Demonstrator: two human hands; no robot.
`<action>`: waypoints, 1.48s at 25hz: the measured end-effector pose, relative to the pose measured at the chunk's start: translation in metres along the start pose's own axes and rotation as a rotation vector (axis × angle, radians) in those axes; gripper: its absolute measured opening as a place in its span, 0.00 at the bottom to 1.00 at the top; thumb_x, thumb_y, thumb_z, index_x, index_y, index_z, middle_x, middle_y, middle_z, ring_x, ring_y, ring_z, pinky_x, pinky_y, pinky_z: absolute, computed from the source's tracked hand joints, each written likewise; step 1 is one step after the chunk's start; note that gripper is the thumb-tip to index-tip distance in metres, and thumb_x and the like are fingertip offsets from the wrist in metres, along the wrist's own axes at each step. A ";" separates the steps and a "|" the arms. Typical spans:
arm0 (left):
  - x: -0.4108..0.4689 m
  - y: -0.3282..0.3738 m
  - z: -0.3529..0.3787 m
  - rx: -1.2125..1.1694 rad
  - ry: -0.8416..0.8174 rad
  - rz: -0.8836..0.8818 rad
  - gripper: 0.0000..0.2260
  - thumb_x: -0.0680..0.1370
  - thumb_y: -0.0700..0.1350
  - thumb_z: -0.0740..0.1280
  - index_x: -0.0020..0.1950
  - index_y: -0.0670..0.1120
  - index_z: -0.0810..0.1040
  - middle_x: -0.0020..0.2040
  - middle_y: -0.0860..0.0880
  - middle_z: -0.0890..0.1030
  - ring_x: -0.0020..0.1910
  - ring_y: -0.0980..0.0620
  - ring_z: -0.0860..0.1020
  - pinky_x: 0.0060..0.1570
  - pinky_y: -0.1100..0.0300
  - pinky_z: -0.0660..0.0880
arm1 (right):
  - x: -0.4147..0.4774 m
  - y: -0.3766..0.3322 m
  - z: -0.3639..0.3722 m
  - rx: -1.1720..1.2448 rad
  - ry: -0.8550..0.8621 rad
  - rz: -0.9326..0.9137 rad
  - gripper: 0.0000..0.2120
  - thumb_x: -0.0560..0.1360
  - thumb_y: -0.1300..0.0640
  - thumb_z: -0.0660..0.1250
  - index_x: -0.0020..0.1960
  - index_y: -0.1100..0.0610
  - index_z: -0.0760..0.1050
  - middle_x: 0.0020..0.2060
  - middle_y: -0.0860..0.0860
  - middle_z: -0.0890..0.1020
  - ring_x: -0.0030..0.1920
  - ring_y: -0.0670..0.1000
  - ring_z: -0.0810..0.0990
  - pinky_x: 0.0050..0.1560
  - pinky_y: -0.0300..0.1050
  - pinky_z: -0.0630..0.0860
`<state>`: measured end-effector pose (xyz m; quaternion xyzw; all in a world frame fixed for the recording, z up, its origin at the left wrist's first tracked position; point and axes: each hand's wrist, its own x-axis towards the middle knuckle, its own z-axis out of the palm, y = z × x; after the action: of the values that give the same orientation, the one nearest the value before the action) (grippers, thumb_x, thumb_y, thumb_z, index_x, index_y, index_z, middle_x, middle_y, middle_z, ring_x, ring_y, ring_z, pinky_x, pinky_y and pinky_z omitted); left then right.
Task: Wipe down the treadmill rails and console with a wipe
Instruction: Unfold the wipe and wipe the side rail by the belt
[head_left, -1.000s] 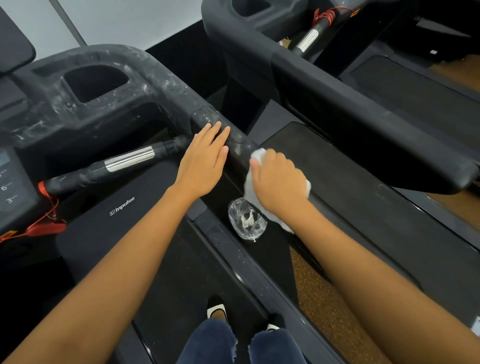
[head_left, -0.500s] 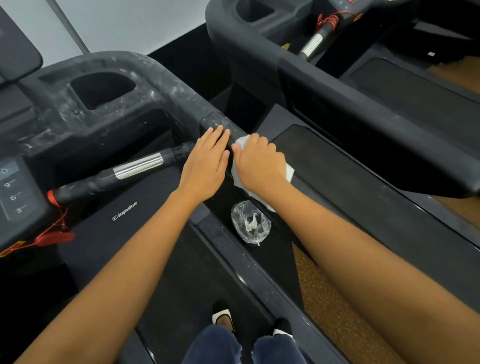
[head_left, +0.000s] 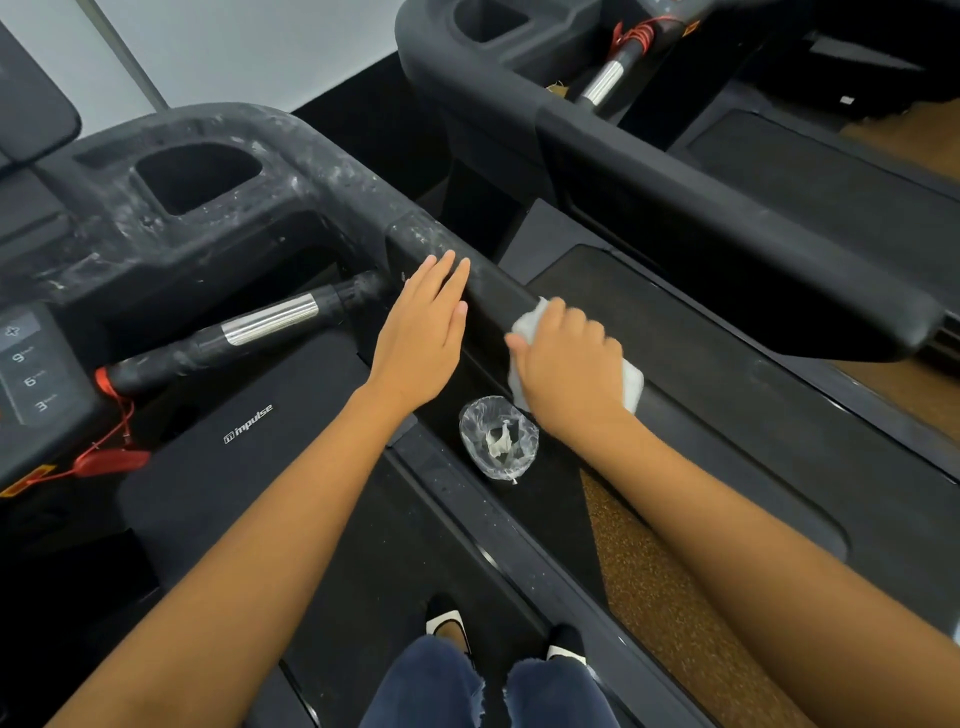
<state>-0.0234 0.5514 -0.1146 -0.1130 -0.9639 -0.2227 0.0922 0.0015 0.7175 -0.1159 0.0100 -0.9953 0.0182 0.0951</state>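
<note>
The treadmill's dark right rail runs from the smudged console frame toward me. My right hand grips a crumpled white wipe and presses it on the rail; most of the wipe is hidden under the hand. My left hand lies flat, fingers straight, on the rail's inner side just ahead of the wipe. The console keypad shows at the far left.
A clear plastic wrapper with a white scrap inside sits below the rail. A chrome-banded handlebar and a red safety cord lie to the left. A second treadmill stands to the right across a brown floor strip.
My right hand has slid the wipe back down the rail toward me, away from the left hand. My left hand has stayed flat on the rail.
</note>
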 end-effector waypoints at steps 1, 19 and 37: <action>-0.001 0.005 0.001 0.007 -0.003 0.007 0.21 0.84 0.45 0.52 0.77 0.45 0.57 0.77 0.47 0.58 0.77 0.50 0.52 0.75 0.52 0.52 | 0.010 -0.009 0.001 0.014 -0.015 -0.014 0.26 0.79 0.39 0.53 0.60 0.62 0.69 0.48 0.55 0.78 0.45 0.56 0.79 0.38 0.48 0.67; -0.031 0.102 0.048 0.056 -0.009 0.037 0.19 0.84 0.47 0.51 0.74 0.45 0.64 0.76 0.46 0.63 0.77 0.48 0.53 0.74 0.49 0.47 | -0.089 0.073 -0.007 -0.187 -0.022 -0.245 0.33 0.77 0.53 0.52 0.78 0.63 0.47 0.76 0.60 0.58 0.72 0.61 0.63 0.67 0.60 0.67; -0.046 0.107 0.051 0.057 -0.003 -0.012 0.21 0.84 0.49 0.48 0.77 0.46 0.59 0.77 0.47 0.59 0.77 0.48 0.50 0.75 0.50 0.46 | -0.177 0.155 0.033 -1.446 -0.206 -1.282 0.35 0.79 0.37 0.54 0.76 0.60 0.57 0.76 0.65 0.52 0.72 0.75 0.41 0.53 0.81 0.27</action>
<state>0.0417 0.6599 -0.1270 -0.1047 -0.9707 -0.1953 0.0926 0.1653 0.8745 -0.1871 0.4910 -0.5752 -0.6541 -0.0174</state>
